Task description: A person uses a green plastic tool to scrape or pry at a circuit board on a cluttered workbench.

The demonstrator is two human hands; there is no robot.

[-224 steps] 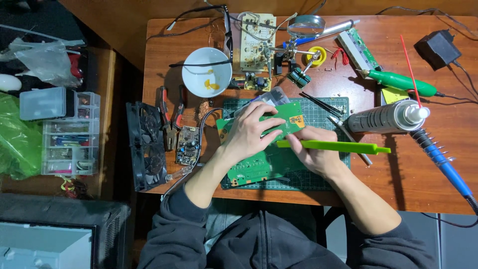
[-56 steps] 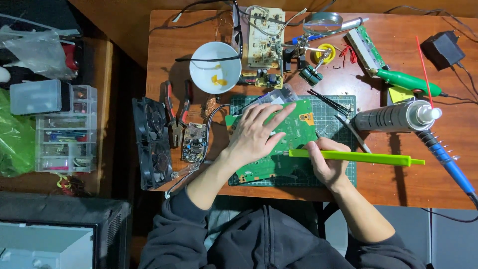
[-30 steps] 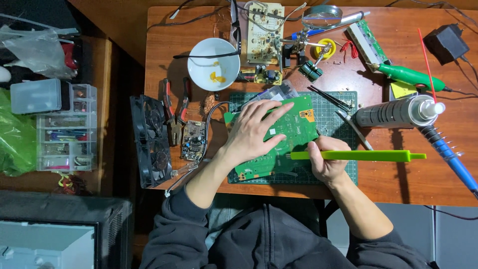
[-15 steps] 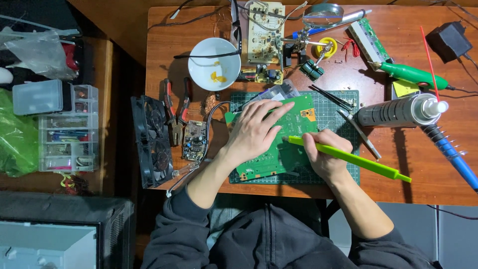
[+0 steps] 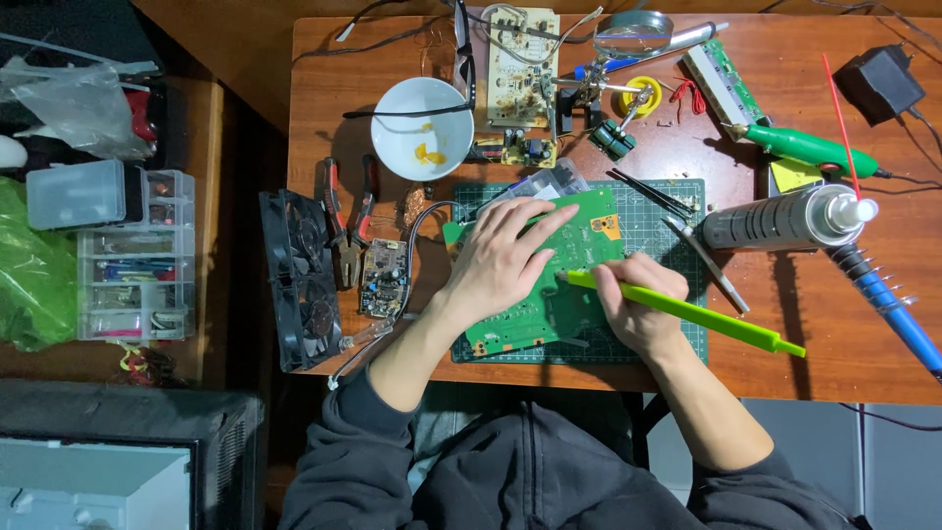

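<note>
On the cutting mat (image 5: pixel 687 334), circuit board (image 5: pixel 579 245) lies under left hand (image 5: pixel 496 260).

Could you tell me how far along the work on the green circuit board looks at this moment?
Set up: the green circuit board lies on the cutting mat, with the spray can beside it. In hand: the left hand presses the board flat while the right hand holds the lime-green tool with its tip on the board's surface. How much of the board remains cannot be told.
</note>
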